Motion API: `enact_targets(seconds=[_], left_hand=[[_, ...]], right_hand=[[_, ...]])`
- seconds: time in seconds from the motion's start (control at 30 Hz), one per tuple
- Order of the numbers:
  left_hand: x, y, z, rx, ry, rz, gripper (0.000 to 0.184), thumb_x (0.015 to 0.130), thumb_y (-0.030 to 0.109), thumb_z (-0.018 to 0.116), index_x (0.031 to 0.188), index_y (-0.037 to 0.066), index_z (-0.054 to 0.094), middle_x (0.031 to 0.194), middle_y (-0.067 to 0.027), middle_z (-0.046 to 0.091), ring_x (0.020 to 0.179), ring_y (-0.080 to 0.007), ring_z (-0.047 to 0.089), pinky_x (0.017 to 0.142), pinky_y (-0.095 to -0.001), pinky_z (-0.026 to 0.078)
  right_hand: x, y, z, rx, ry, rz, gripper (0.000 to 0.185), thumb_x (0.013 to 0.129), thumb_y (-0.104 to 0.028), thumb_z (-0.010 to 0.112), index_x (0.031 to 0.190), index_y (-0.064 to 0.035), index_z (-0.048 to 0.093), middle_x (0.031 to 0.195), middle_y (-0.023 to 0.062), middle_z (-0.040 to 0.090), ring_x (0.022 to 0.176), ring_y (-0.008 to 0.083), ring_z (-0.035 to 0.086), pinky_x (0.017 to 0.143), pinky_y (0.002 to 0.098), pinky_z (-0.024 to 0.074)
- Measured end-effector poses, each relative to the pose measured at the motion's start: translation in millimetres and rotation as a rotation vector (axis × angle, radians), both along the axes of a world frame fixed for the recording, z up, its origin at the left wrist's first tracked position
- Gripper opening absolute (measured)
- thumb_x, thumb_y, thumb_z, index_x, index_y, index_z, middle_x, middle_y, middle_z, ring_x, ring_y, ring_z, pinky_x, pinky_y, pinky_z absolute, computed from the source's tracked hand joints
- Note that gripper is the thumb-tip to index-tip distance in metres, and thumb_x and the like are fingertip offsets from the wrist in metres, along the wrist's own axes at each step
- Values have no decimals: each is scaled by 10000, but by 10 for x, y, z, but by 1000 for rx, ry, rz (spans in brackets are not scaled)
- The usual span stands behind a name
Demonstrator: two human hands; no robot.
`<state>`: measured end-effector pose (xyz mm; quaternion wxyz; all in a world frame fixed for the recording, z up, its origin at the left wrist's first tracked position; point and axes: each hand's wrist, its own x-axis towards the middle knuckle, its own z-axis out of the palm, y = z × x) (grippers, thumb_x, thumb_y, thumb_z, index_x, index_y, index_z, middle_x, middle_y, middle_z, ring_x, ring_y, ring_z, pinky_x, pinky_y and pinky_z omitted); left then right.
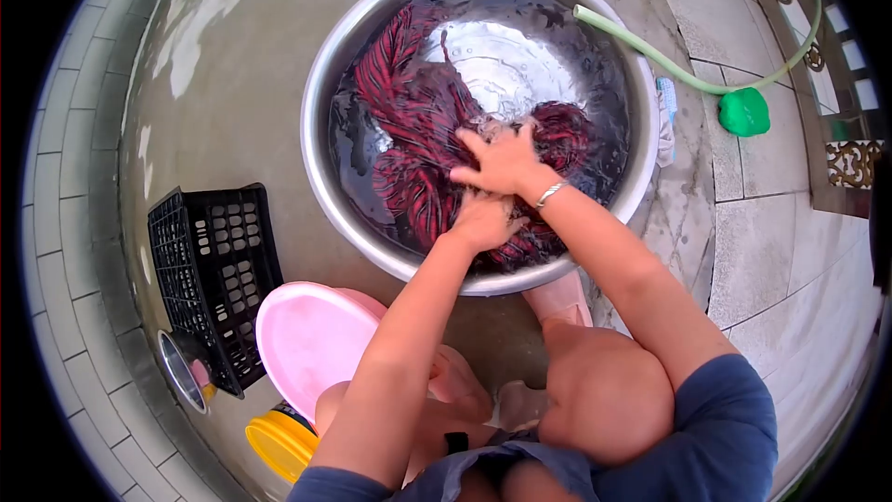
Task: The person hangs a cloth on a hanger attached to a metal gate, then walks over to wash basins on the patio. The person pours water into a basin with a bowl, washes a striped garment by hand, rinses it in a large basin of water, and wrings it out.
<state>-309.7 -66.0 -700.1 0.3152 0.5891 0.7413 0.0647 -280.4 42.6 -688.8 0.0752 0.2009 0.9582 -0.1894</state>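
Observation:
A red-and-black striped cloth (418, 135) lies soaked and bunched in dark water inside a large metal basin (321, 158). My right hand (502, 160), with a silver bracelet at its wrist, is over the middle of the cloth with its fingers spread, and water splashes at the fingertips. Just below it, my left hand (485, 221) presses down on the cloth, its fingers curled into the fabric and partly hidden under the right hand. Another bunch of the same cloth shows to the right of my hands.
A pale green hose (669, 65) hangs over the basin's right rim. Beyond that rim are a green object (744, 112) and a whitish cloth (666, 121). On the left are a black plastic crate (218, 270), a pink basin (311, 344), a small metal bowl (181, 372) and a yellow-rimmed container (279, 446).

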Motion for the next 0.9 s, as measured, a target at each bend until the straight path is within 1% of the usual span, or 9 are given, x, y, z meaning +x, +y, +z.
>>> enact_targets(seconds=[0.1,0.2,0.33,0.4,0.43,0.53,0.73,0.8,0.9], left_hand=[[-2,-48,94,5,-159,-32,413,762,303,552,1076,35,532,1145,-184,474,1079,-323,422,947,-378,295],[-183,-213,174,488,-560,387,345,757,228,569,1018,3,546,930,-141,574,879,-255,542,822,-332,399],[-643,-374,-129,420,-32,1108,462,812,359,512,1141,38,462,1172,-152,466,1106,-272,417,908,-346,347],[-772,-187,-304,515,-842,1503,578,836,486,425,1222,59,375,1236,-112,414,1159,-266,362,911,-368,352],[-846,-135,-342,645,-1319,1440,656,829,555,364,1251,54,332,1202,-100,445,1117,-275,404,913,-399,348],[-1004,-115,-194,674,-1983,836,585,847,501,380,1209,43,398,1143,-117,497,1013,-293,490,896,-411,380],[-528,-105,13,856,-2048,1070,283,829,149,437,1075,23,498,977,-143,573,848,-262,565,770,-373,454],[-326,103,326,574,-1158,1403,260,801,111,445,1038,25,512,932,-100,592,777,-240,567,720,-353,452],[-130,116,301,486,-37,574,173,736,136,510,884,48,526,798,-165,557,648,-325,572,571,-385,463]], right_hand=[[-131,28,-156,-196,-230,65,496,718,-115,480,1207,-107,393,1021,205,543,993,311,516,918,454,310],[-122,182,-1098,65,531,-371,437,708,-89,478,1133,-1,430,927,205,571,821,349,574,752,398,440],[-216,344,-1041,-751,431,-708,349,695,-97,512,1008,47,459,722,230,569,719,359,564,641,377,455],[-175,-57,35,-834,498,-549,267,712,-170,512,897,12,577,738,213,590,656,308,585,636,359,459],[-202,-232,16,-853,510,-469,264,742,-194,542,893,13,603,676,102,606,580,144,557,547,305,445],[-53,-575,462,-630,507,-115,255,688,-256,563,788,-23,583,658,168,581,603,300,579,550,354,455],[-80,-292,277,-211,711,35,253,675,-336,512,623,-89,531,591,122,573,528,302,565,485,389,448],[-144,99,232,-185,550,-350,259,685,-329,494,584,-93,531,603,115,582,601,297,585,549,399,455],[59,635,229,-289,94,-385,207,693,-253,491,825,-97,528,746,158,599,773,315,583,706,394,444]])
